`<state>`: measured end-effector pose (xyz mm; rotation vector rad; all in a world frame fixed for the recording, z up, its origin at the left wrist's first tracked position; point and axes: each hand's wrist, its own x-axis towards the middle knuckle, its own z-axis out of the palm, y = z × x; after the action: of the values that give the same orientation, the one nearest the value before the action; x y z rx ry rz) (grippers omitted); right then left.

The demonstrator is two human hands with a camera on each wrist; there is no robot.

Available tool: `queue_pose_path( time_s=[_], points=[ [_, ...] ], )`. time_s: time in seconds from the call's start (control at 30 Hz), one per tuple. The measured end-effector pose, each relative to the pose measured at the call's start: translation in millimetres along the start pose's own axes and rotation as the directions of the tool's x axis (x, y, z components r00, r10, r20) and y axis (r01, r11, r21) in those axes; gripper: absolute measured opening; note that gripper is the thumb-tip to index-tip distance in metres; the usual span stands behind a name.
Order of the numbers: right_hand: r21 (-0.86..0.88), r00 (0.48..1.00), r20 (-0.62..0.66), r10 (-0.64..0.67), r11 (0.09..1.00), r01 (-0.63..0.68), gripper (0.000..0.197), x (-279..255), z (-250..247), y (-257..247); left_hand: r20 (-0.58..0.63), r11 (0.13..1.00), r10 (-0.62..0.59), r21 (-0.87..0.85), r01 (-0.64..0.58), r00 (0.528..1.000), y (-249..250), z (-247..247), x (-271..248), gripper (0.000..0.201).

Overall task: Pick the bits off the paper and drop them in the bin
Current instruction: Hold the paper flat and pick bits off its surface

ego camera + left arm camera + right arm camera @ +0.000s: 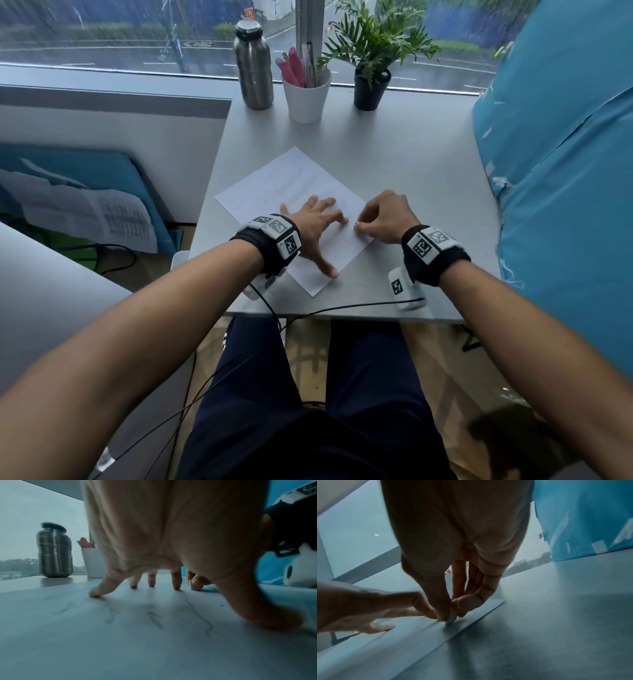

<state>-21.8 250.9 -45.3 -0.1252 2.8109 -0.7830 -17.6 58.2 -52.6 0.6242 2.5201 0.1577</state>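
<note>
A white sheet of paper point(291, 181) with faint pencil lines lies at an angle on the grey table point(411, 164). My left hand point(318, 222) is spread flat on the sheet and presses it down with straight fingertips point(151, 584). At the sheet's right edge my right hand point(359, 224) pinches a small white piece point(194, 587) between thumb and fingers, its tip touching the paper point(471, 616). In the right wrist view the white piece point(451, 620) shows below the pinch. A tiny dark speck point(222, 605) lies on the sheet near my left thumb.
At the table's far edge stand a steel bottle point(253, 68), a white cup of pens point(306, 96) and a potted plant point(371, 61). A blue covered bulk point(565, 171) borders the table's right side. Left of the table and lower down, a blue holder point(102, 178) carries papers.
</note>
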Motion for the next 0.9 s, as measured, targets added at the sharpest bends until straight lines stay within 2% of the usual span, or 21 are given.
queue_pose_path(
  time_s=[0.07,0.17,0.2,0.3,0.37,0.43,0.47,0.53,0.6,0.63,0.73,0.8,0.83,0.9],
  points=[
    [0.021,0.999,-0.002,0.032,0.999,-0.032,0.012,2,-5,1,-0.037,1.000,-0.015,-0.018,0.014,0.999,7,-1,3,0.127],
    [0.013,0.999,-0.046,0.014,1.000,-0.013,0.011,-5,1,-4,-0.007,1.000,-0.029,-0.004,0.029,1.000,9,0,8,0.136],
    [-0.001,0.999,-0.025,-0.029,1.000,0.029,0.009,-11,8,-10,0.013,0.999,-0.039,0.010,0.039,0.999,9,0,9,0.139],
    [-0.010,0.974,0.147,-0.170,0.985,0.173,0.008,-28,21,-21,0.044,0.998,-0.049,0.034,0.048,0.998,7,0,13,0.145],
    [0.034,0.988,0.129,-0.085,0.996,0.081,0.007,-16,6,-9,0.046,0.998,-0.045,0.038,0.043,0.998,6,0,12,0.143],
    [0.081,0.999,0.000,0.036,0.996,-0.036,0.009,-4,-10,5,0.053,0.998,-0.046,0.032,0.045,0.998,6,0,12,0.141],
    [0.071,0.998,-0.037,0.046,0.996,-0.044,0.010,-2,-11,7,0.055,0.999,-0.047,0.030,0.045,0.997,6,1,12,0.141],
    [0.049,0.999,0.021,-0.045,0.998,0.044,0.011,-12,4,-3,0.063,0.998,-0.047,0.037,0.044,0.997,6,0,13,0.142],
    [0.047,0.973,0.150,-0.174,0.985,0.169,0.008,-30,20,-16,0.065,0.998,-0.043,0.047,0.040,0.997,6,0,13,0.144],
    [0.051,0.970,0.170,-0.173,0.985,0.167,0.008,-30,19,-15,0.065,0.998,-0.040,0.048,0.037,0.997,5,-1,13,0.143],
    [0.080,1.000,0.006,0.025,0.997,-0.025,0.012,-5,-7,9,0.069,0.998,-0.039,0.043,0.036,0.997,7,-2,10,0.141],
    [0.069,0.995,-0.073,0.068,0.996,-0.063,0.012,0,-12,15,0.069,0.998,-0.037,0.047,0.034,0.997,7,-2,11,0.142],
    [0.057,0.998,-0.055,0.033,0.998,-0.030,0.012,-4,-6,10,0.071,0.998,-0.034,0.053,0.030,0.997,6,-3,11,0.142],
    [0.036,0.993,0.068,-0.097,0.995,0.094,0.011,-22,12,-9,0.082,0.997,-0.024,0.070,0.019,0.996,4,-5,12,0.143]
  ],
)
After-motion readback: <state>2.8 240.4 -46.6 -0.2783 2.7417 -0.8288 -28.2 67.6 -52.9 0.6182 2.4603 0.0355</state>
